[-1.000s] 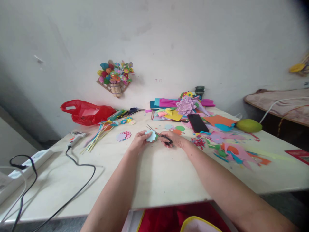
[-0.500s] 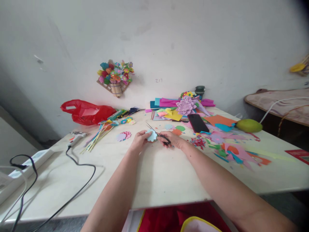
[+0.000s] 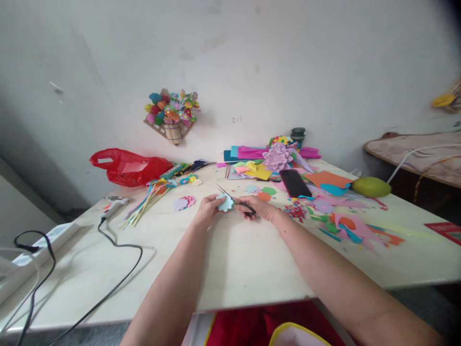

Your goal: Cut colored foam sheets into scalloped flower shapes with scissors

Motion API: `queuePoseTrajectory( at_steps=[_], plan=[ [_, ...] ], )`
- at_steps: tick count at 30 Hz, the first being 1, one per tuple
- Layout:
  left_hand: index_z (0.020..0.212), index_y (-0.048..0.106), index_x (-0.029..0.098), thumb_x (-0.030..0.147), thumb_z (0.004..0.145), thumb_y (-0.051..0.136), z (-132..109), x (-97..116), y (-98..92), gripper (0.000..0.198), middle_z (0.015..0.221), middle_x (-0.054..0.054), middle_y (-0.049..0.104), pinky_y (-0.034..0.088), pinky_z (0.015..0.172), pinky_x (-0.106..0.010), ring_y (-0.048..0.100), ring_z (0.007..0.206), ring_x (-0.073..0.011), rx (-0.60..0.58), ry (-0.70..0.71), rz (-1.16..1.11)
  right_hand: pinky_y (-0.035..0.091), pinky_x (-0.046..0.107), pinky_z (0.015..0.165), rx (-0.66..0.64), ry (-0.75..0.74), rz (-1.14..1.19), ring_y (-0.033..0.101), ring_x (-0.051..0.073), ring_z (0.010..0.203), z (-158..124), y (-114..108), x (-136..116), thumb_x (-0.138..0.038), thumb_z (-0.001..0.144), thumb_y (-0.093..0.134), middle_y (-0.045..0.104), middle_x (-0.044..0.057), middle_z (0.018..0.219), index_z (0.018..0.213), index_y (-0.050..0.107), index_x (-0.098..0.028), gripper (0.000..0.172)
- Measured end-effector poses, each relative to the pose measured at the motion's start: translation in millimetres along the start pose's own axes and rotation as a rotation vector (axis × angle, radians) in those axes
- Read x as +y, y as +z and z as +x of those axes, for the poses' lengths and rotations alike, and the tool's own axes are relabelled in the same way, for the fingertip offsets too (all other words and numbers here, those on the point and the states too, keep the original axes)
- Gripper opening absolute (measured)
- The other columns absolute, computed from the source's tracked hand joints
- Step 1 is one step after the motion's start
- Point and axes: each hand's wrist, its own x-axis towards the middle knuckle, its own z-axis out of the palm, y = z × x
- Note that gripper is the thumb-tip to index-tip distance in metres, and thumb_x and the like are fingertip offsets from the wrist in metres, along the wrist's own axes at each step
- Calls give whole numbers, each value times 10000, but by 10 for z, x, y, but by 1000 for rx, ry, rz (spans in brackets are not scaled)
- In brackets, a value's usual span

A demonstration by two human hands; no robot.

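Note:
My left hand (image 3: 209,209) pinches a light blue paper flower (image 3: 225,203) with a scalloped edge, held a little above the table. My right hand (image 3: 256,207) is closed around the dark handles of a pair of scissors (image 3: 247,207). The scissor blades point up and left, at the flower's far right edge; whether they touch the paper I cannot tell. Left of my hands lie a lilac scalloped piece and pink-red cut pieces (image 3: 185,203). Beyond the scissors are a green paper round (image 3: 268,191) and an orange piece (image 3: 264,196).
A glue gun (image 3: 115,207) with a black cord lies left, near a power strip (image 3: 54,240). Behind are a red plastic bag (image 3: 131,167) and thin sticks (image 3: 148,205). A phone (image 3: 296,183), paper scraps (image 3: 349,226) and a green-yellow fruit (image 3: 371,186) lie right.
The blue flower seems slightly turned in my left hand. Both hands keep nearly the same place and grip.

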Motion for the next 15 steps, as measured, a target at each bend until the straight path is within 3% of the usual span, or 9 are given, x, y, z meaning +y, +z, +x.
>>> queuePoseTrajectory(
  at_steps=[15],
  plan=[
    [603, 657, 117, 338, 489, 833, -13, 20, 24, 305, 575, -39, 640, 476, 533, -260, 572, 522, -131, 22, -10, 20, 289, 163, 334, 26, -13, 11, 464, 53, 363, 28, 15, 15, -424, 782, 583, 536, -54, 531, 775, 532, -165, 264]
  ],
)
